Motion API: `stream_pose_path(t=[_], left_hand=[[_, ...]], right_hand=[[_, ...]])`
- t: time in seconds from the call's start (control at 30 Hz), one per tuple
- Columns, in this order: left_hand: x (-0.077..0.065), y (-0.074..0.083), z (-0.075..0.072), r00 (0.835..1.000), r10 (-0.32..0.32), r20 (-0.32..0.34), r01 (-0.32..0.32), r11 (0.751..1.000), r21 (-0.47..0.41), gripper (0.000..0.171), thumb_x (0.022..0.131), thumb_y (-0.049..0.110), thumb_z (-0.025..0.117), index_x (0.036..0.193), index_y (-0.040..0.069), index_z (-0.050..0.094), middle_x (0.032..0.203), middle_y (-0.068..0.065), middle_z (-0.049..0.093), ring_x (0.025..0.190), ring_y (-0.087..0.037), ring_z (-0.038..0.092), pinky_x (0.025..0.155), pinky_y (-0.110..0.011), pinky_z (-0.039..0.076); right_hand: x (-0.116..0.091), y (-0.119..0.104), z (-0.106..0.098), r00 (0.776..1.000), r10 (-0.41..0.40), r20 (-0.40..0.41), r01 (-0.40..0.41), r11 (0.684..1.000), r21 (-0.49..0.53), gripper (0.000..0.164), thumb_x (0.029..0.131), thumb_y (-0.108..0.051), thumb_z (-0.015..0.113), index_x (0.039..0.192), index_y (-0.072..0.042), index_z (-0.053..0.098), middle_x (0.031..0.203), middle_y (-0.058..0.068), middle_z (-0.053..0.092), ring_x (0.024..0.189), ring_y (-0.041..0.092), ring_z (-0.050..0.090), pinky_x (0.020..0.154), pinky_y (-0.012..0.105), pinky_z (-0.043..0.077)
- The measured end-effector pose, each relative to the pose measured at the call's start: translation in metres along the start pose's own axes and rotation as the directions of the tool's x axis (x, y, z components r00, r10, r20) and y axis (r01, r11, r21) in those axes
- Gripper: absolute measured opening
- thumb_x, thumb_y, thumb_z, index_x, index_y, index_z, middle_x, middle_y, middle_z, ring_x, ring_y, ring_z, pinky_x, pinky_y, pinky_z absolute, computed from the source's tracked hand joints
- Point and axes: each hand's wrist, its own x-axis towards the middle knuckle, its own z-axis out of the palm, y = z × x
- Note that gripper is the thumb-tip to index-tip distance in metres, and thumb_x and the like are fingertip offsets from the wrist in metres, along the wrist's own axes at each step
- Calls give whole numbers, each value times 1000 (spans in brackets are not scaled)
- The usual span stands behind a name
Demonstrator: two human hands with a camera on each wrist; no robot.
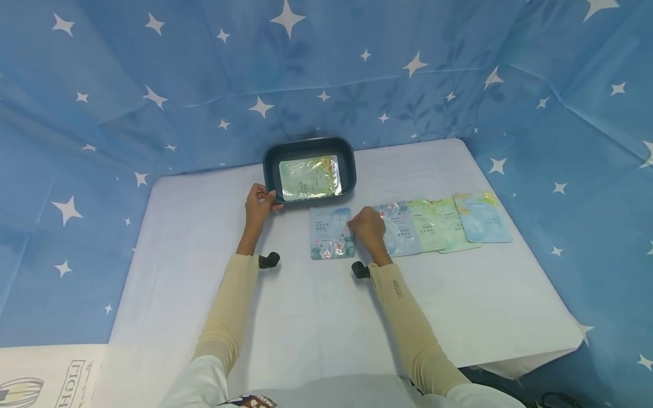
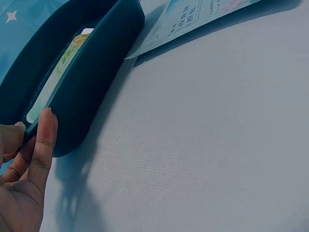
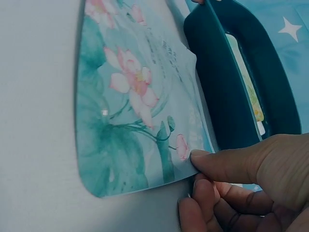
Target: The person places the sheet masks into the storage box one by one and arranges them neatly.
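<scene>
My left hand (image 1: pixel 258 205) pinches the near left corner of a dark rectangular tray (image 1: pixel 348 164) between thumb and fingers, as the left wrist view shows. Inside the tray lies a green flat packet (image 1: pixel 306 178) with a silvery edge. My right hand (image 1: pixel 368 224) pinches the right edge of a light blue packet (image 3: pixel 135 96) printed with pink lotus flowers and green leaves, thumb on top and fingers below. In the right wrist view that packet's far side bends slightly, and it lies just in front of the tray.
To the right of my right hand, several packets overlap in a row: a blue floral one (image 1: pixel 403 229), green ones (image 1: pixel 428 224), and a blue one with a yellow top (image 1: pixel 484 221). A white cloth covers the table (image 1: pixel 306 317). Blue star-patterned curtain (image 1: pixel 204 73) hangs behind.
</scene>
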Motion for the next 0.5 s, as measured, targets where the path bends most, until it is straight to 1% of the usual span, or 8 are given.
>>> stream_pose_path(t=[0.13,0.2,0.27,0.37,0.43,0.5], left_hand=[[0,1,0,1000,2,5,-2,1000,2,28,97,3,57,108,-14,37,77,-13,47,65,-23,71,83,-54,63],[0,1,0,1000,2,5,-2,1000,1,28,97,3,58,108,-14,38,77,-13,47,66,-22,71,82,-54,63],[0,1,0,1000,1,3,-1,1000,-1,28,97,2,58,107,-15,38,77,-13,46,66,-24,71,82,-54,63],[-1,0,0,1000,1,3,-1,1000,-3,28,96,2,58,107,-15,38,77,-13,46,70,-30,72,81,-54,63],[0,0,0,1000,1,4,-1,1000,-2,29,97,2,57,108,-16,37,77,-13,46,75,-39,71,82,-54,63],[-1,1,0,1000,4,5,-4,1000,0,29,97,2,57,108,-16,37,78,-14,46,80,-44,70,82,-55,63]], right_hand=[[1,-1,-2,999,29,36,-29,1000,-2,19,82,-20,75,89,-3,67,90,13,71,80,30,66,64,36,56],[1,-2,-3,998,36,51,-36,999,2,20,83,-20,74,90,-3,67,92,14,71,81,30,66,65,36,55],[1,-1,-3,997,38,61,-39,999,9,20,83,-21,73,90,-3,68,92,14,71,80,29,65,63,34,54],[0,0,-4,998,25,59,-27,999,29,18,83,-21,72,88,-4,69,90,13,71,76,27,63,56,29,49],[0,1,-5,999,2,52,-5,998,58,16,83,-19,70,87,-4,69,86,13,71,70,24,61,51,25,47],[1,2,-6,999,-14,48,9,995,97,15,84,-18,70,87,-4,69,84,13,70,65,20,60,49,22,45]])
